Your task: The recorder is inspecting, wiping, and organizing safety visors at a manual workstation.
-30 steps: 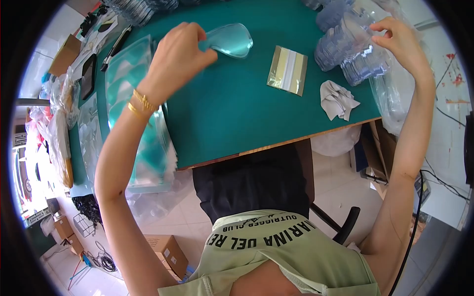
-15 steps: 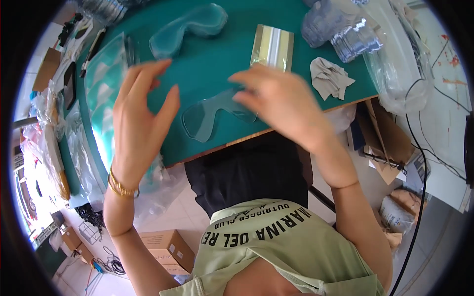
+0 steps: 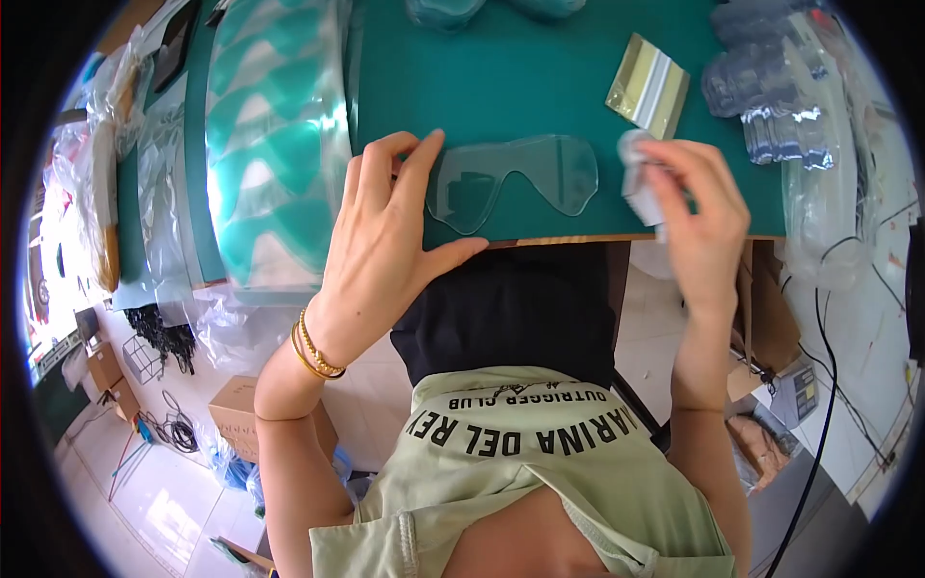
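A clear goggle lens (image 3: 479, 183) lies flat on the green table mat near the front edge. My left hand (image 3: 381, 226) is at its left end, thumb stretched along the table edge and fingers apart; the fingertips are by the lens rim, and whether they touch it I cannot tell. To the right of the lens, my right hand (image 3: 699, 202) pinches a crumpled pale grey cloth (image 3: 638, 178) between thumb and fingers, the cloth hanging down at the table edge. Behind the right hand lies a flat yellowish packet (image 3: 650, 85) with a white stripe.
A clear plastic sleeve (image 3: 275, 144) with several lens shapes lies left of my left hand. Stacked clear lenses (image 3: 443, 12) sit at the far edge of view. Bundled clear plastic pieces (image 3: 771, 96) stand at the right. A black cable (image 3: 824, 424) hangs beyond the table.
My right hand has moved right and picked up the grey cloth from the table. My left hand has come down beside the lens. The view has shifted, so the table appears moved.
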Demonstrator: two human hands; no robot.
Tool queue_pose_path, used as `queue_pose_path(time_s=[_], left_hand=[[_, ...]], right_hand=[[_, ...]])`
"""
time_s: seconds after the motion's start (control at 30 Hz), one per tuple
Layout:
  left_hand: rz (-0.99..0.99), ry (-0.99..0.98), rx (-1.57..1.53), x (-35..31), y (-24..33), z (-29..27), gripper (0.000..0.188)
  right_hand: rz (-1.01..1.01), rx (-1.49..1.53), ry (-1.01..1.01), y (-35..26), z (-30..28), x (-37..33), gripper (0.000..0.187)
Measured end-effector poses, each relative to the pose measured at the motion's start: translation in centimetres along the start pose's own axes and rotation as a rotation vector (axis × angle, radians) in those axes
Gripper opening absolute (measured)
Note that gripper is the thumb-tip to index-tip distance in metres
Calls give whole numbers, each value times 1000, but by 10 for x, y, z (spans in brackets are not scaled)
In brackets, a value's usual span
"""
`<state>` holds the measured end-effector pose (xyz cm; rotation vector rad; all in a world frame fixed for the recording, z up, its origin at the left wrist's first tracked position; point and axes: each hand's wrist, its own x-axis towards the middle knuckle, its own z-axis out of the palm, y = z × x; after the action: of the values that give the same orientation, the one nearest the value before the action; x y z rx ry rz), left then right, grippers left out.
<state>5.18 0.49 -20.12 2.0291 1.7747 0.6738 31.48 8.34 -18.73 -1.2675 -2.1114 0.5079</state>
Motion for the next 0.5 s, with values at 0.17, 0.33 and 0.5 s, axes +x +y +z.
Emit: queue_pose_path(time_s=[0.17, 0.33, 0.5], left_hand=[[-21, 34, -40, -5, -7, 0, 66], [-36, 63, -77, -5, -10, 4, 62], [-25, 98, -115, -4, -13, 8, 62]], right_hand=[[-419, 94, -246, -38, 83, 6, 17], [-437, 58, -148, -16, 78, 38, 13], [-525, 152, -320, -41, 93, 17, 16]])
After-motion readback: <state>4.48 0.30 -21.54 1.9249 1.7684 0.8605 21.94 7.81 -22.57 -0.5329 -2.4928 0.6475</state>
